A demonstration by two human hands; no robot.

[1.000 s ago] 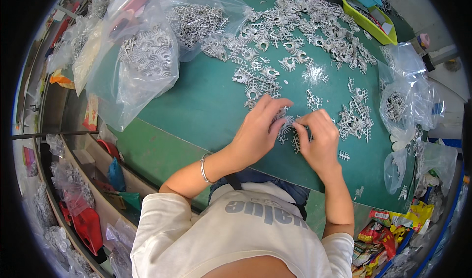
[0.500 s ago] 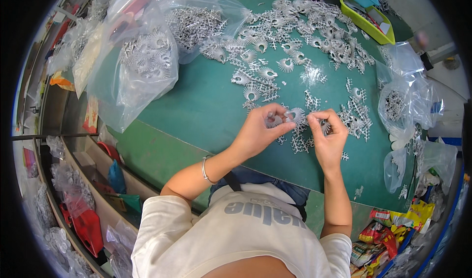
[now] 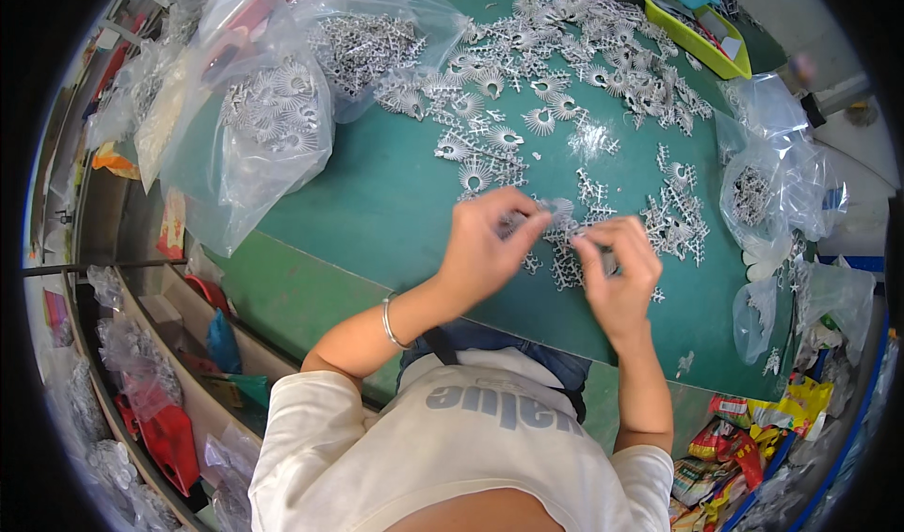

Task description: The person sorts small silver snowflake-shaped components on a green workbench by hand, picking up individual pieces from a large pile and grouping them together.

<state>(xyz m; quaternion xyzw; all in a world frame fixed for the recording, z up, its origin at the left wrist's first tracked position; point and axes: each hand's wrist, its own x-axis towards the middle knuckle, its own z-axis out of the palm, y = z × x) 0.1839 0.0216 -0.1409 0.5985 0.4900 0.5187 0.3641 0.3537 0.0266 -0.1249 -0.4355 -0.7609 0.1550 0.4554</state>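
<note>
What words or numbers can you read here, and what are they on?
White short-sleeved fabric T-shirt: big grey printed letters, upside down; I shouldn't copy printed words.
Red and yellow shiny plastic packets: colourful print, mostly too small to read.

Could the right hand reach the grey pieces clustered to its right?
Likely yes: the grey cluster lies just past the right hand on the green tabletop, nothing visible between, though that hand may hold something.

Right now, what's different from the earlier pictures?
The left hand's thumb and index finger, apart a second ago, have come together. The right hand swung right, then partway back left. Blur hides whether the fan-shaped piece was let go. The yellow-green tray stayed put.
</note>
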